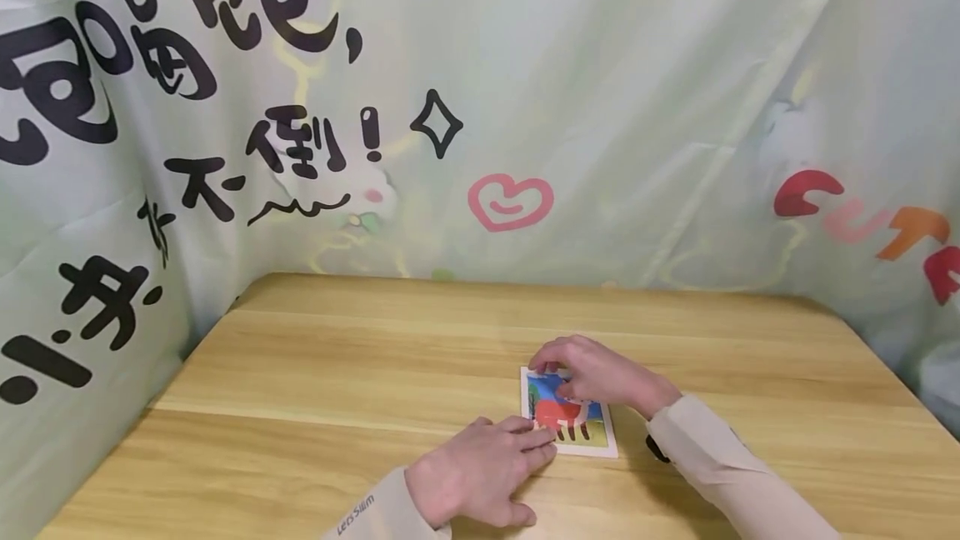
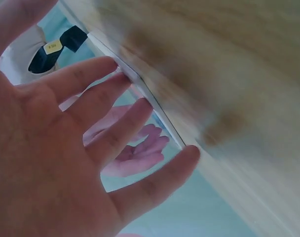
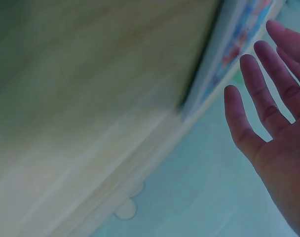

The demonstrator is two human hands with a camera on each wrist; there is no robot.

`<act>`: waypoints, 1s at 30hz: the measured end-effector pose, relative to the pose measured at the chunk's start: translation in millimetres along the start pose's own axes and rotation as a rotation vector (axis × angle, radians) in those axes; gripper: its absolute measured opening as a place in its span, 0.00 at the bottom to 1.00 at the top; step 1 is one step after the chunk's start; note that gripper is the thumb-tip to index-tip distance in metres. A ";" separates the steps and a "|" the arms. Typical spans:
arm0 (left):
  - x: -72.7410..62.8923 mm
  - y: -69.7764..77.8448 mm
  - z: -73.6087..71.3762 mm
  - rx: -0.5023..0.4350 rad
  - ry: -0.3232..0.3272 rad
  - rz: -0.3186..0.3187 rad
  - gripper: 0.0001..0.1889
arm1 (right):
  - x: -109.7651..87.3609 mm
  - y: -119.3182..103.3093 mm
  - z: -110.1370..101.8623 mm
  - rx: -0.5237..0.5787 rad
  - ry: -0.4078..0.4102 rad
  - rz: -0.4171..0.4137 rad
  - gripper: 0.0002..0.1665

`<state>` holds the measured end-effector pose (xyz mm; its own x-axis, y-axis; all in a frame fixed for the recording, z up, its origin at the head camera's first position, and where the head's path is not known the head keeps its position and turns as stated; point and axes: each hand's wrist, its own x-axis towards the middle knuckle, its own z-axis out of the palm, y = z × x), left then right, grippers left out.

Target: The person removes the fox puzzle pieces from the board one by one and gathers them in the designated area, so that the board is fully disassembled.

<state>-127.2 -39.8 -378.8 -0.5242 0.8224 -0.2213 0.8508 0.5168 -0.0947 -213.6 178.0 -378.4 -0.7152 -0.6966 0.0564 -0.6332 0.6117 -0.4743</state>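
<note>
A small flat picture board (image 1: 596, 433) with a white border lies on the wooden table, showing a reddish-orange animal with dark legs against blue. My left hand (image 1: 480, 469) is at its lower left, straight fingers resting on that corner; the left wrist view shows the fingertips spread along the board's thin white edge (image 2: 160, 108). Over the upper part hovers my right hand (image 1: 600, 369), its fingers bent down loosely toward the top edge. In the right wrist view these fingers (image 3: 258, 91) are spread and relaxed beside the board, with nothing between them.
The pale wooden table (image 1: 337, 357) extends around the board. A light curtain (image 1: 600, 107) with printed writing and a pink heart hangs behind and at both sides. A black device (image 2: 73, 38) is worn at the right sleeve.
</note>
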 end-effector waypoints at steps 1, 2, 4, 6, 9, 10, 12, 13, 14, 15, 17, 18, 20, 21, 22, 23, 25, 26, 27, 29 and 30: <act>-0.1 0.2 -0.5 -0.005 0.004 -0.004 0.38 | 0.5 -0.7 -0.3 -0.004 -0.007 0.003 0.24; -0.1 0.2 -0.8 -0.015 0.004 -0.006 0.38 | 0.9 -1.2 -0.4 -0.011 -0.014 0.007 0.25; -0.2 0.2 -1.1 -0.037 0.000 -0.013 0.37 | 2.0 -2.6 -0.5 -0.028 -0.028 0.001 0.25; -0.8 -1.0 -1.9 -0.049 0.001 -0.017 0.36 | 3.5 -4.2 -1.2 -0.034 -0.039 -0.011 0.26; -1.0 -3.6 -2.7 -0.070 -0.003 -0.023 0.35 | 6.0 -6.5 -3.2 -0.026 -0.063 -0.010 0.28; -1.0 -4.4 -2.6 -0.074 -0.002 -0.023 0.34 | 6.3 -7.3 -4.0 -0.021 -0.070 -0.007 0.29; -0.8 -5.7 -2.2 -0.095 -0.008 -0.024 0.33 | 6.8 -7.9 -4.6 -0.018 -0.088 0.003 0.30; -0.5 -6.0 -1.8 -0.102 -0.009 -0.023 0.33 | 6.7 -8.3 -4.5 -0.021 -0.094 0.008 0.31; -0.1 -6.2 -1.3 -0.105 -0.011 -0.020 0.32 | 6.4 -8.5 -4.2 -0.022 -0.099 0.006 0.31; 0.2 -6.4 -1.0 -0.105 -0.011 -0.017 0.32 | 6.1 -8.6 -3.9 -0.030 -0.101 0.003 0.32; 0.6 -6.4 -0.8 -0.100 -0.012 -0.002 0.32 | 5.1 -8.7 -3.4 -0.042 -0.107 -0.002 0.32; 0.8 -6.3 -0.7 -0.090 -0.010 0.007 0.32 | 4.7 -8.5 -3.2 -0.047 -0.109 -0.004 0.32; 1.3 -6.1 -0.6 -0.063 0.000 0.024 0.31 | 4.0 -8.5 -3.3 -0.056 -0.111 -0.014 0.33; 1.3 -5.9 -0.7 -0.048 0.010 0.032 0.30 | 3.8 -8.6 -3.4 -0.061 -0.112 -0.022 0.33; 1.4 -5.8 -0.8 -0.036 0.018 0.039 0.29 | 3.6 -8.8 -3.6 -0.064 -0.115 -0.029 0.34; 1.6 -5.7 -1.0 -0.031 0.021 0.039 0.29 | 3.4 -9.1 -4.0 -0.069 -0.118 -0.038 0.34; 1.7 -5.5 -1.1 -0.026 0.027 0.029 0.29 | 3.1 -10.3 -5.0 -0.077 -0.126 -0.053 0.33; 1.7 -5.5 -1.6 -0.029 0.027 0.023 0.29 | 2.8 -11.0 -5.7 -0.079 -0.132 -0.054 0.33; 1.7 -5.3 -2.0 -0.032 0.024 0.016 0.30 | 2.6 -11.4 -6.1 -0.079 -0.138 -0.055 0.32; 1.6 -4.9 -2.2 -0.036 0.014 0.000 0.31 | 2.2 -12.1 -7.0 -0.080 -0.148 -0.056 0.32; 1.6 -4.7 -2.2 -0.032 0.013 -0.003 0.32 | 2.2 -12.1 -7.2 -0.077 -0.154 -0.052 0.32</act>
<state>-132.1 -40.3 -376.6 -0.5274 0.8236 -0.2088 0.8477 0.5266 -0.0641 -209.6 171.7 -366.2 -0.6310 -0.7735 -0.0584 -0.6932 0.5961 -0.4052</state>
